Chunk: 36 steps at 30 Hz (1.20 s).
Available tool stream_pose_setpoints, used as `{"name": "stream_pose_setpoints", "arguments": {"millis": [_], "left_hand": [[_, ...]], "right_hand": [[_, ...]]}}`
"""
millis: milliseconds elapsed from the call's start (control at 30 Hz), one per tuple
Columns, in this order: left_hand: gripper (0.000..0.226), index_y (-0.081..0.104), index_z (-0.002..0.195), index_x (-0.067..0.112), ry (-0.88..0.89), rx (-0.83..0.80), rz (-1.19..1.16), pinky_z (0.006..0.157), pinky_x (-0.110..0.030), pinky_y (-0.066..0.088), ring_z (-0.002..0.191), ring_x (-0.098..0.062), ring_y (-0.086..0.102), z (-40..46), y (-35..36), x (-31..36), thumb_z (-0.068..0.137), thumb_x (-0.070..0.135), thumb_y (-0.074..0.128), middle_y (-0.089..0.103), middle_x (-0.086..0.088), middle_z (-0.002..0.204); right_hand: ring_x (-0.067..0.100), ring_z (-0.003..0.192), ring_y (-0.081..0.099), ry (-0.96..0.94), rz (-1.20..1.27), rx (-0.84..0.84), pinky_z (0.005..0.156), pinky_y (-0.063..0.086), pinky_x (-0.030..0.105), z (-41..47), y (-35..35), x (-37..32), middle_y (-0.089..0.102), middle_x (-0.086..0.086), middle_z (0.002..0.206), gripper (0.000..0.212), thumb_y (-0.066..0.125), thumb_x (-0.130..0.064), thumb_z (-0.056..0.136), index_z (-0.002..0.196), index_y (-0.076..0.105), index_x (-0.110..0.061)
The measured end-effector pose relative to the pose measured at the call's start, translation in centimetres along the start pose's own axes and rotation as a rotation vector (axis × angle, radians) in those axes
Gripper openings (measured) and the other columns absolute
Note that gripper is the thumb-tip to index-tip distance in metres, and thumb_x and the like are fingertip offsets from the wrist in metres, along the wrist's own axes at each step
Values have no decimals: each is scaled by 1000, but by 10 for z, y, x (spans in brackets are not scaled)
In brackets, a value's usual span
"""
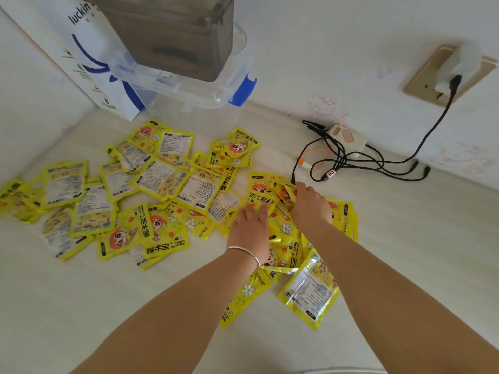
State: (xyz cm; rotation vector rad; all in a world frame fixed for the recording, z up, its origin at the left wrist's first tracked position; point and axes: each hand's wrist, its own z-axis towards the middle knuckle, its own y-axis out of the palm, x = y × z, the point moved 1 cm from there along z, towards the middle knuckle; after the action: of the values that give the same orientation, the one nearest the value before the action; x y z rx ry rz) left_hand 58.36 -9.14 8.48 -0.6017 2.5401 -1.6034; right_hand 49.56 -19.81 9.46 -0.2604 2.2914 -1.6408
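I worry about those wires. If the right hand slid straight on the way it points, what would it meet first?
Probably the black cable, whose plug end lies just past the right hand, though depth is hard to judge.

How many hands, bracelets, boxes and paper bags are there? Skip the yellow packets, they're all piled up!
Hands: 2 (left hand, right hand)
Bracelet: 1
Boxes: 2 (clear box, grey box on top of it)
Paper bag: 1
Total: 6
The yellow packets overlap too much to count.
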Motion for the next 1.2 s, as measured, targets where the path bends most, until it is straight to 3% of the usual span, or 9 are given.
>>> {"name": "stream_pose_setpoints", "arguments": {"millis": [100, 200, 367, 467, 567, 633, 733, 933, 1200], "left_hand": [[75, 4, 150, 12, 14, 100, -21, 95, -38, 47, 136, -30, 36, -1, -10, -3, 91, 7, 49, 24, -15, 152], [63, 16, 148, 15, 9, 189, -61, 80, -39, 51, 111, -31, 59, 0, -22, -9, 92, 7, 44, 48, -9, 136], [48, 32, 143, 20, -77, 404, -327, 80, -40, 48, 107, -34, 61, -8, -53, -2, 97, 25, 44, 62, -11, 121], [43, 45, 136, 15, -175, 491, -734, 76, -40, 48, 96, -36, 63, -14, -67, 18, 96, 31, 47, 69, -16, 100], [25, 60, 105, 12, -301, 473, -1114, 79, -39, 49, 81, -29, 59, -17, -71, 41, 91, 32, 57, 64, -9, 85], [29, 61, 103, 8, -335, 460, -1203, 78, -33, 47, 85, -27, 59, -17, -69, 57, 89, 33, 60, 65, -10, 94], [39, 60, 112, 4, -309, 480, -1204, 80, -32, 44, 104, -32, 61, -13, -65, 83, 88, 35, 60, 66, -16, 109], [32, 64, 108, 7, -24, 340, -1152, 73, -26, 41, 97, -31, 64, -24, -52, 165, 87, 31, 62, 69, -14, 102], [35, 63, 114, 7, 275, 39, -1026, 88, -32, 44, 111, -32, 60, -71, -4, 297, 88, 30, 61, 67, -16, 114]], "right_hand": [[33, 94, 63, 56, 43, 17, 63, 43, 32, 2, 0, 5, 64, 12, 105, 41, 52, -1, 86, 124, 44, -16], [32, 91, 63, 134, 171, 62, 65, 43, 30, 0, -6, 12, 66, 11, 101, 32, 52, -10, 89, 119, 51, -23], [33, 85, 62, 160, 584, 145, 64, 54, 34, -9, -26, 20, 64, 14, 99, 29, 52, -15, 87, 115, 57, -17], [16, 65, 55, 173, 912, 135, 46, 43, 18, -20, -43, 29, 60, 7, 97, 26, 58, -16, 88, 114, 61, -11], [19, 70, 65, 235, 1237, 47, 62, 57, 31, -37, -52, 45, 68, 1, 97, 29, 66, -17, 84, 113, 63, -17], [28, 83, 71, 248, 1357, 29, 74, 60, 44, -47, -54, 60, 71, 4, 103, 28, 69, -15, 82, 109, 63, -20], [31, 89, 71, 278, 1553, 28, 77, 59, 48, -66, -57, 91, 71, 7, 104, 33, 69, -7, 82, 113, 60, -16], [41, 104, 63, 364, 1703, 104, 89, 51, 57, -123, -55, 167, 65, 20, 113, 43, 59, 9, 83, 123, 54, -7], [27, 79, 65, 628, 1800, 462, 74, 54, 45, -233, -44, 260, 66, 10, 90, 35, 51, 9, 86, 117, 55, -8]]}}
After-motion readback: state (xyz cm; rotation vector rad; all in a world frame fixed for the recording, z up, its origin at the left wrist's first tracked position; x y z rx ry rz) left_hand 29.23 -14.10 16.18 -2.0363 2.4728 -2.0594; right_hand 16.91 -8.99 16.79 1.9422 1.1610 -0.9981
